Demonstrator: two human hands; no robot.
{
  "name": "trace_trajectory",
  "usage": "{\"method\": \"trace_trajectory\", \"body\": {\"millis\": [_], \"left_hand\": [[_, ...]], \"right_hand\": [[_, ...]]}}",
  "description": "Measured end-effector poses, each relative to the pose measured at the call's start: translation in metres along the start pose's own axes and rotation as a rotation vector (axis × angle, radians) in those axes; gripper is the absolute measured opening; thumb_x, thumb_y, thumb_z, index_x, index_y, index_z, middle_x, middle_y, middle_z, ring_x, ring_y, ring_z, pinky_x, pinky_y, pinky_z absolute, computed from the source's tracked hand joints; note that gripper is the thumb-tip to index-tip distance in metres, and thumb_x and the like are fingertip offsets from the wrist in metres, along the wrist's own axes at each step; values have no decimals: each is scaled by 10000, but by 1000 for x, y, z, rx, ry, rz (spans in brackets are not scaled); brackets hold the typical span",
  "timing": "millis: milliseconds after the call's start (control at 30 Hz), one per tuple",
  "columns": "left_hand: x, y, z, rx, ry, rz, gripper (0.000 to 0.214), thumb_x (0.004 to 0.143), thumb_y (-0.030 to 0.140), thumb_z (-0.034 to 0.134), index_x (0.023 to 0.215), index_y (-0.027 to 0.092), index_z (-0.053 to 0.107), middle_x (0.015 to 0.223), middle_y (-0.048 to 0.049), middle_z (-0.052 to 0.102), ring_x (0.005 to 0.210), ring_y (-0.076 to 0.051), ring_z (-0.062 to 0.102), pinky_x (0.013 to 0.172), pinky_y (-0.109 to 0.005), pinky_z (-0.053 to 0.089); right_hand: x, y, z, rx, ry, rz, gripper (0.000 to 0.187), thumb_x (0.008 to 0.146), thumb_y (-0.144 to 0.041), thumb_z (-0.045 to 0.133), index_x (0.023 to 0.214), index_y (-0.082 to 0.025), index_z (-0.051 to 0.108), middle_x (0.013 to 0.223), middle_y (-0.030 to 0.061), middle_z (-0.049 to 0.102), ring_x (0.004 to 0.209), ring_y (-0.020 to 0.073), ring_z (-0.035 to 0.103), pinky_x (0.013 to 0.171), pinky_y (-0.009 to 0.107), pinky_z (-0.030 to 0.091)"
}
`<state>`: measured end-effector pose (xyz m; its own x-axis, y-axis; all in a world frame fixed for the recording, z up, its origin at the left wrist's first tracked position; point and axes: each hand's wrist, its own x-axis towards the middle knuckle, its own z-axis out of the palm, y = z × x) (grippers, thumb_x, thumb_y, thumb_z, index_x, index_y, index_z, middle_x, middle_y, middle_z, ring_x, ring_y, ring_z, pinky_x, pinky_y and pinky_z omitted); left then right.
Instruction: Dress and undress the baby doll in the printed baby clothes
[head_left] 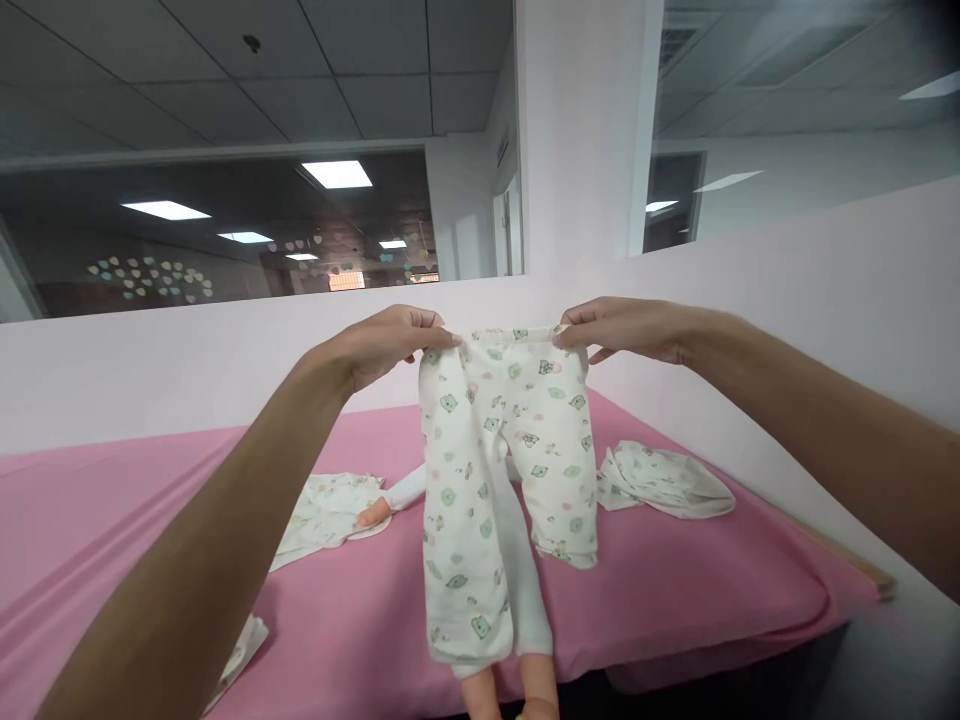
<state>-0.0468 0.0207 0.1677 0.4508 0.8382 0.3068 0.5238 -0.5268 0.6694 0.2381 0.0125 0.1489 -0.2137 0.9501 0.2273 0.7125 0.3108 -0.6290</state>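
Baby pants (465, 480), white with small green and brown prints, hang upright by their waistband between my two hands. My left hand (397, 340) pinches the waistband's left end, and my right hand (619, 328) pinches its right end. The two legs dangle, the left one lower than the right. Behind the pants a doll in white clothing lies on the pink-covered table (645, 590). Its bare legs (538, 680) show below the pants, and one doll hand (375, 512) shows to the left. The pants hide most of its body and its head.
A printed white garment (330, 510) lies left of the doll, partly behind my left forearm. Another bunched printed cloth (667, 480) rests on the right. A white cloth piece (244, 650) sits near the front left. White walls with windows (225, 230) stand behind the table.
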Motion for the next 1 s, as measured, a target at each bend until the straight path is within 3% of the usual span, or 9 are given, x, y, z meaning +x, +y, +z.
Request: {"method": "trace_trajectory", "body": {"millis": [167, 300, 400, 533, 567, 733, 1000], "left_hand": [[12, 5, 6, -44, 222, 50, 296, 732, 392, 684, 613, 181, 515, 688, -24, 572, 629, -125, 506, 648, -313, 398], [18, 12, 15, -4, 261, 110, 323, 742, 373, 678, 597, 183, 462, 633, -6, 508, 591, -116, 476, 597, -298, 367], [19, 17, 16, 155, 288, 172, 349, 746, 371, 662, 579, 188, 416, 593, 13, 422, 563, -106, 398, 561, -286, 292], [23, 10, 1, 444, 350, 265, 371, 735, 375, 649, 564, 194, 373, 608, 8, 374, 596, -126, 348, 572, -295, 224], [24, 7, -4, 475, 342, 266, 375, 734, 380, 647, 566, 195, 367, 613, 8, 367, 595, -127, 339, 571, -295, 213], [30, -7, -15, 399, 307, 205, 408, 736, 418, 643, 600, 199, 326, 635, 22, 329, 561, -103, 277, 546, -280, 190], [38, -10, -11, 219, 345, 170, 419, 719, 406, 677, 609, 199, 329, 639, 26, 349, 565, -90, 328, 531, -270, 245]], "right_hand": [[1, -10, 2, 133, -49, 58, 197, 760, -413, 662, 744, -217, 640, 911, 88, 670, 810, 219, 621, 737, 384, 547], [-6, -24, 11, 171, -71, -22, 221, 763, -431, 654, 707, -217, 647, 893, 84, 680, 815, 220, 618, 734, 372, 535], [-3, -25, 10, 178, -76, -91, 204, 737, -394, 695, 669, -216, 621, 837, 86, 666, 806, 230, 609, 701, 371, 515], [16, 1, -8, 108, 346, -87, 375, 740, -414, 704, 546, -219, 449, 644, 42, 522, 667, 177, 522, 605, 348, 442], [22, 10, -13, 76, 397, -88, 426, 736, -436, 707, 530, -221, 403, 618, 26, 481, 646, 163, 493, 597, 341, 424], [35, 37, -24, 32, 333, -111, 541, 702, -532, 721, 508, -228, 318, 579, -6, 402, 627, 143, 440, 593, 323, 400], [34, 34, -14, 121, 306, -145, 510, 705, -492, 739, 508, -230, 348, 581, -10, 411, 621, 139, 450, 578, 314, 407]]}}
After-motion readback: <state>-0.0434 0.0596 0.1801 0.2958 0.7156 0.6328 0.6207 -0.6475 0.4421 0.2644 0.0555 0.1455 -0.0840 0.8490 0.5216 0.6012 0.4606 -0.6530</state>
